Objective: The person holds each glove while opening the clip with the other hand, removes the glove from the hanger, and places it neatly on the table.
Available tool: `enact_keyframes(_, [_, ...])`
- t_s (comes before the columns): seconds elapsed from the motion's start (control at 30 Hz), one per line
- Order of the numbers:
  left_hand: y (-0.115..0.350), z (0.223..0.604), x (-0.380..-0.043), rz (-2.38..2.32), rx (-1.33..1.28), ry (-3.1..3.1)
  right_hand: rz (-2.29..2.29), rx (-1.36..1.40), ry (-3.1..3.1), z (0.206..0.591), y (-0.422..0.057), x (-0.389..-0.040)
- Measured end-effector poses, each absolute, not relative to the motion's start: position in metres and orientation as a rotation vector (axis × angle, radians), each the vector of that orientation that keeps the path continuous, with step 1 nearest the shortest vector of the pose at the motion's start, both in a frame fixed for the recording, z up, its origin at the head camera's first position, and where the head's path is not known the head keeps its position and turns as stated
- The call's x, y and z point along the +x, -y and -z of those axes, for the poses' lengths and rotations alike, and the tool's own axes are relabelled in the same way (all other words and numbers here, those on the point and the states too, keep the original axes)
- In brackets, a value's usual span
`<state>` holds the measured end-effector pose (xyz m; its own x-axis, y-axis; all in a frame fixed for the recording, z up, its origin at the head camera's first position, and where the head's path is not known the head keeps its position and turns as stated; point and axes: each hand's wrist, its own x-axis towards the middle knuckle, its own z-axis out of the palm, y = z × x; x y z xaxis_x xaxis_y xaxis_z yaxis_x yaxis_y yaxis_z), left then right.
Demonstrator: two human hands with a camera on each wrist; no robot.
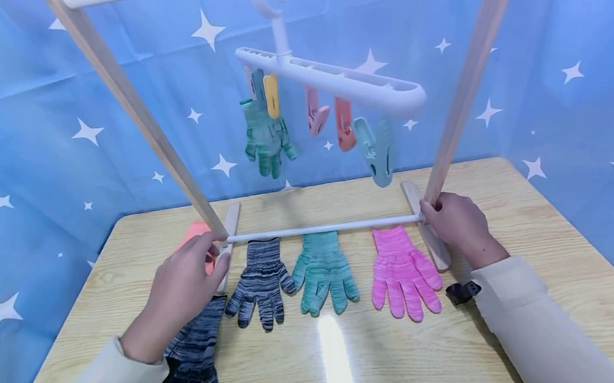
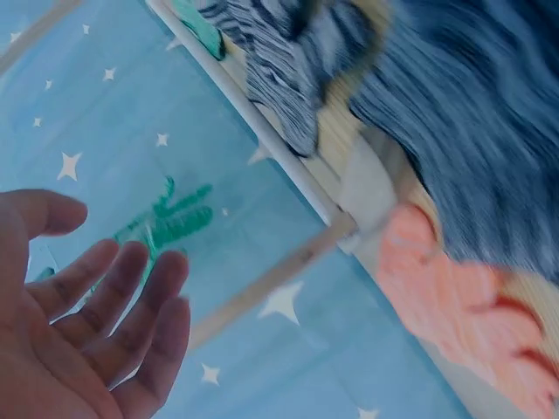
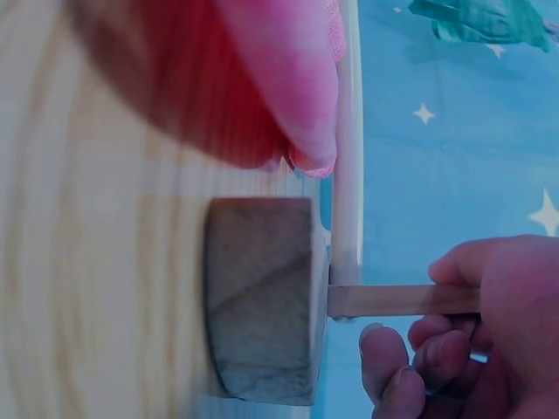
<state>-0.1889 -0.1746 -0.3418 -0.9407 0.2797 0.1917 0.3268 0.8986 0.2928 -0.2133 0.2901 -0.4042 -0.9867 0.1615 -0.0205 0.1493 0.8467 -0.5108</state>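
Observation:
My right hand [image 1: 457, 223] grips the right wooden post [image 1: 463, 87] of a drying rack near its foot; in the right wrist view, thumb and fingers close around the post. My left hand [image 1: 185, 280] is beside the foot of the left post [image 1: 135, 112], fingers loosely bent, and the left wrist view shows nothing in it. A white hanger [image 1: 346, 80] hangs from the rack with several clothespins. From its far end hangs a green glove [image 1: 268, 136]. Below the rack's white lower bar [image 1: 324, 228] lie a dark striped glove [image 1: 260, 282], a teal glove [image 1: 324, 270] and a pink glove [image 1: 401, 269].
Another dark striped glove [image 1: 191, 350] lies under my left forearm. An orange glove [image 2: 454, 305] is beyond my left hand, partly hidden in the head view. The rack's wooden feet [image 1: 432, 235] stand on the table [image 1: 507, 197]. A blue star-patterned curtain [image 1: 573, 129] surrounds the table.

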Motion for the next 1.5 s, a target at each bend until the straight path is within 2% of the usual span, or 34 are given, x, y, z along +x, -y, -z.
enact_keyframes(0.53, [0.116, 0.335, -0.219, 0.694, -0.629, 2.737, -0.837, -0.285, 2.988, 0.411, -0.293, -0.209])
enact_keyframes(1.5, [0.098, 0.325, -0.302, 1.246, -0.398, 2.761, -0.833, -0.243, 2.971, 0.408, -0.29, -0.212])
